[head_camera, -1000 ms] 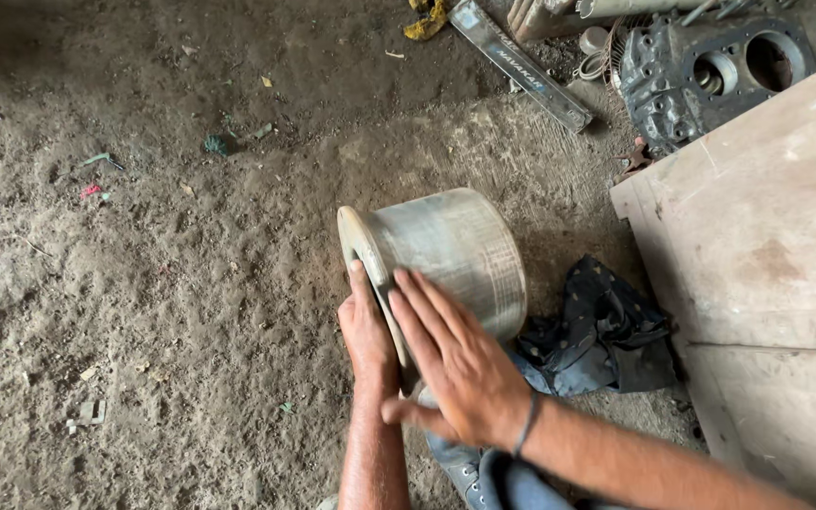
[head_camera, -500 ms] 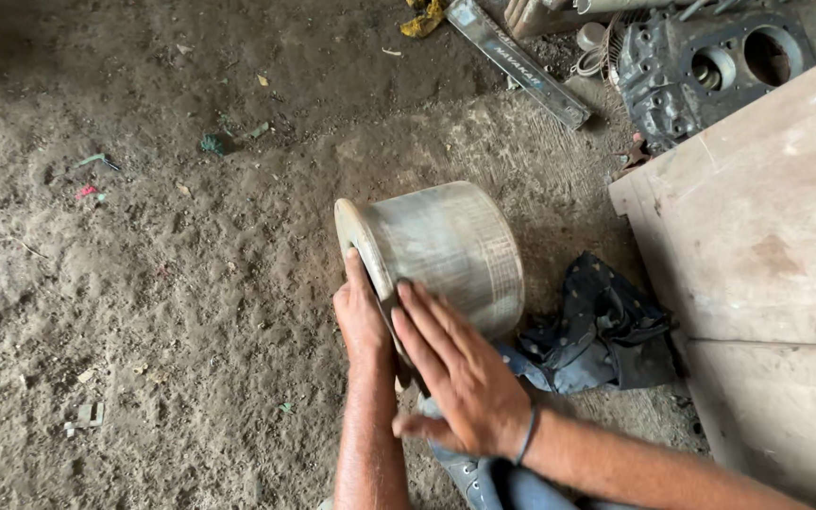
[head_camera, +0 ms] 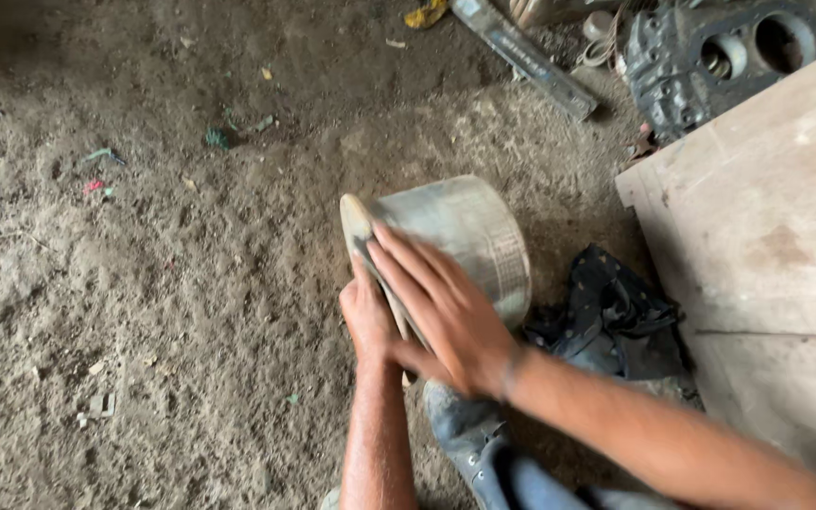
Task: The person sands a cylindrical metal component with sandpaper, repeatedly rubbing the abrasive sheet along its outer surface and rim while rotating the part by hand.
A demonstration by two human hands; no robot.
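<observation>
One grey metal cylinder (head_camera: 460, 247) lies on its side on the dirt floor (head_camera: 172, 312), its flanged open end turned toward the person. Two hands work at that rim. The right hand (head_camera: 441, 312) lies flat across the flange, four fingers stretched out and together, pressing on the edge rather than gripping it (a thin pad or sheet may sit under the palm, but that cannot be made out). The left hand (head_camera: 367, 316) comes up from below on the near side of the rim, fingers pointing upward against the flange; whether it clasps the edge or only braces it cannot be told. Just right of the cylinder lies one dark crumpled rag (head_camera: 616, 302), touching or nearly touching it. One pale wooden board (head_camera: 767, 217) fills the right side. At the top lie one long metal bar (head_camera: 521, 57) and one dark engine casting (head_camera: 710, 57) with two round bores showing.
</observation>
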